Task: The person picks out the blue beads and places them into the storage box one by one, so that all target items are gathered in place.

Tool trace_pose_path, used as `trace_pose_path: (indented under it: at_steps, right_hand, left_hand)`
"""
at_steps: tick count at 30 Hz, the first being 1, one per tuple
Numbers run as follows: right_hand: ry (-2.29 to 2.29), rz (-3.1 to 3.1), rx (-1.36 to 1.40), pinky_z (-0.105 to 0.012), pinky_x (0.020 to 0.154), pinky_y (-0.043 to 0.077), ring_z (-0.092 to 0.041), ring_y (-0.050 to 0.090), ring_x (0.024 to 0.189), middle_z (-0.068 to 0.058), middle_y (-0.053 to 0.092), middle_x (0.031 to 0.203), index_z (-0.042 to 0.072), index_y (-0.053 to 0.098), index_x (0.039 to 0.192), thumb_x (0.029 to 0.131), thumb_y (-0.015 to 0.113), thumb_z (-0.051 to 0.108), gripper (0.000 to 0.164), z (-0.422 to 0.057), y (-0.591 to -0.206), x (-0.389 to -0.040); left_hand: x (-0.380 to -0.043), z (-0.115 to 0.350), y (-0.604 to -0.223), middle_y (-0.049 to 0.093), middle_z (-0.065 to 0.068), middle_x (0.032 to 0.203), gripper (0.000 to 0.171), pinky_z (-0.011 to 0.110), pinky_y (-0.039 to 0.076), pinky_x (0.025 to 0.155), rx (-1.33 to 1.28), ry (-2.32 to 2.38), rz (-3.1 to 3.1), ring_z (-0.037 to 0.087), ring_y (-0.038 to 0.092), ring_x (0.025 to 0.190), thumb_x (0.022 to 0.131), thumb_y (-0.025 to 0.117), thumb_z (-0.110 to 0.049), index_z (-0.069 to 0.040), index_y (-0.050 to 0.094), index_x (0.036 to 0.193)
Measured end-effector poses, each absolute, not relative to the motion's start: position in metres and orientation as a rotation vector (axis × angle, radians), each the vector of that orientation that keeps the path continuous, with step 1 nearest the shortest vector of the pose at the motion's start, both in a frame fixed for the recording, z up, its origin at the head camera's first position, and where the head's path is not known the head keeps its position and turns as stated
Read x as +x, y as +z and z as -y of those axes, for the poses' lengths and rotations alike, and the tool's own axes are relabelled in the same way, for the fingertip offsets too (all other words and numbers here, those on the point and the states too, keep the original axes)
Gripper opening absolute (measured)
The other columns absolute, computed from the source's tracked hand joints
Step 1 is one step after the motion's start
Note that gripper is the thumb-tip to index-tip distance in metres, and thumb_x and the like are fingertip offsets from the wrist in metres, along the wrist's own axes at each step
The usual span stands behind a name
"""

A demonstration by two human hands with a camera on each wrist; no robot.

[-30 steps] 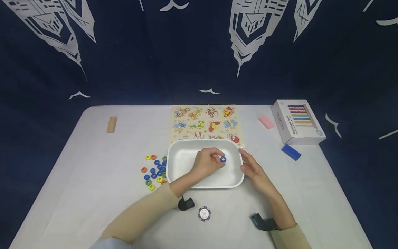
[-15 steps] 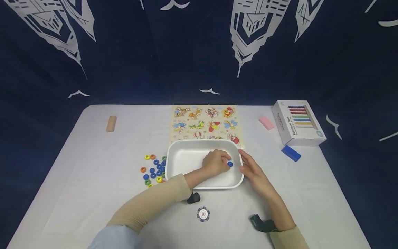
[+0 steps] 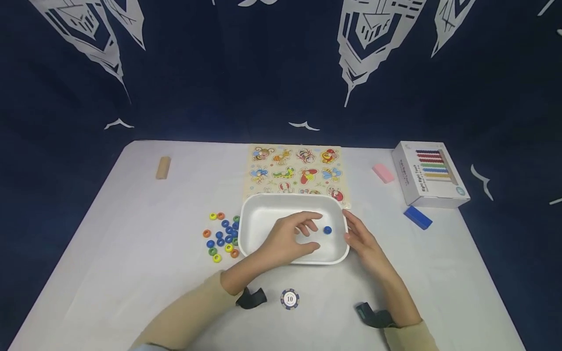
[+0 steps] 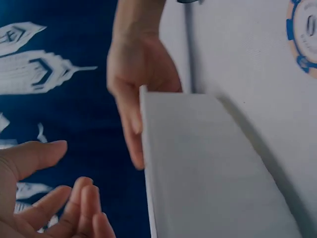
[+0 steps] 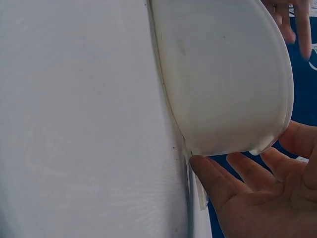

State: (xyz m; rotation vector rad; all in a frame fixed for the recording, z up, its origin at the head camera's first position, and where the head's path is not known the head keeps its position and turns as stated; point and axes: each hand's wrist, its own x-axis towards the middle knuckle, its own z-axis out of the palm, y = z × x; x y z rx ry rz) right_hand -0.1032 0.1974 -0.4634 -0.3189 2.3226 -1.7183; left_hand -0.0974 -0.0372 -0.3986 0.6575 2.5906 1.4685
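A blue bead lies in the right part of the white tray. Just left of the bead, my left hand hovers over the tray with its thumb and fingers spread apart and nothing between them. My right hand touches the right end of the tray. In the right wrist view its relaxed fingers rest against the tray's outer wall, below the rim. Beside the tray's left end sit several loose beads, coloured blue, yellow, orange and green; the tray partly hides some.
Behind the tray is an insect picture board, its front edge hidden. A wooden block stands at the back left. Toward the right are a pink block, a blue block and a white box. A poker chip lies in front.
My left hand carried the blue bead rightward in the tray, let go of it, then drew back left with its fingers spread. My right hand keeps its place at the tray's end.
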Motion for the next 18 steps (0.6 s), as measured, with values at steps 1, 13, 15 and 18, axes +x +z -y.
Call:
trace_pose_path:
  at_steps: [1,13,15,18]
  right_hand:
    - [-1.709,-2.327,-0.313,-0.023,0.096,0.036,-0.031,0.032,0.128,-0.013,0.027,0.143,0.023,0.022,0.141,0.094,0.042,0.018,0.051,-0.198,-0.463,-0.103]
    - [-1.738,-2.299,-0.243,-0.038,0.100,0.031,-0.026,0.031,0.129,-0.007,0.026,0.145,0.029,0.023,0.139,0.093,0.042,0.020,0.050,-0.197,-0.463,-0.102]
    - [-1.740,-2.296,-0.243,-0.036,0.100,0.032,-0.025,0.031,0.129,-0.007,0.027,0.144,0.029,0.024,0.139,0.093,0.042,0.019,0.050,-0.197,-0.463,-0.102]
    - [-1.739,-2.295,-0.242,-0.035,0.099,0.032,-0.025,0.031,0.129,-0.007,0.027,0.144,0.029,0.024,0.139,0.093,0.043,0.019,0.050,-0.197,-0.463,-0.102]
  left_hand:
    - [-0.093,0.048,-0.398,0.062,-0.006,0.093,0.052,0.025,0.047,0.075,0.654,1.533,-2.585,0.011,0.057,0.081,0.070,0.074,-0.015,-0.016,0.054,0.118]
    - [-0.058,0.183,-0.413,0.064,0.011,0.091,0.040,0.030,0.047,0.078,0.039,1.768,-2.786,0.018,0.057,0.087,0.069,0.073,-0.004,-0.006,0.060,0.107]
    - [-0.057,0.201,-0.435,0.065,0.008,0.092,0.040,0.025,0.047,0.079,-0.043,1.746,-2.833,0.014,0.058,0.086,0.070,0.073,-0.009,-0.009,0.061,0.108]
    - [-0.057,0.219,-0.458,0.066,0.008,0.092,0.041,0.018,0.046,0.075,-0.109,1.762,-2.869,0.010,0.058,0.083,0.070,0.074,-0.012,-0.008,0.061,0.108]
